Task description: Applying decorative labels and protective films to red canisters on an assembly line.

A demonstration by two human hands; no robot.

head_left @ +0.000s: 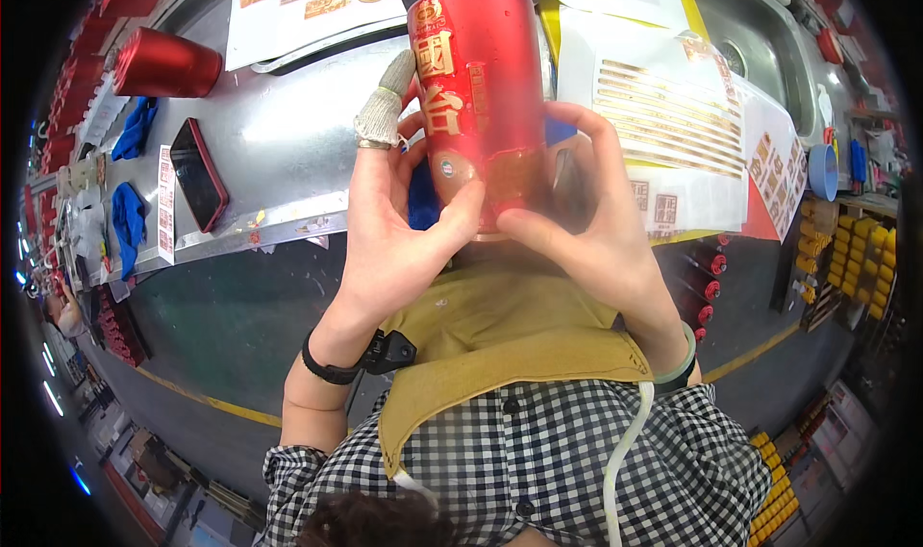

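Note:
A large glossy red bottle [510,76] with gold raised lettering stands or lies between my two hands at the metal bench's near edge. A brownish-gold band with a small round sticker runs round its lower part. My left hand [404,211] grips its left side, thumb pressed on the band, with a white knitted cover [383,105] on one finger. From the right, my right hand [591,201] curls round the bottle, its thumb flat near the base. Some fingertips of both hands are hidden behind it. Blue cloth [423,196] shows beneath.
Printed label sheets [663,105] lie to the right, beside a sink [755,37]. At left are a red phone [198,175], blue cloths [128,222] and another red bottle [165,62] on its side. Sticker sheets [312,4] lie at the back. Yellow pieces [860,263] fill racks at far right.

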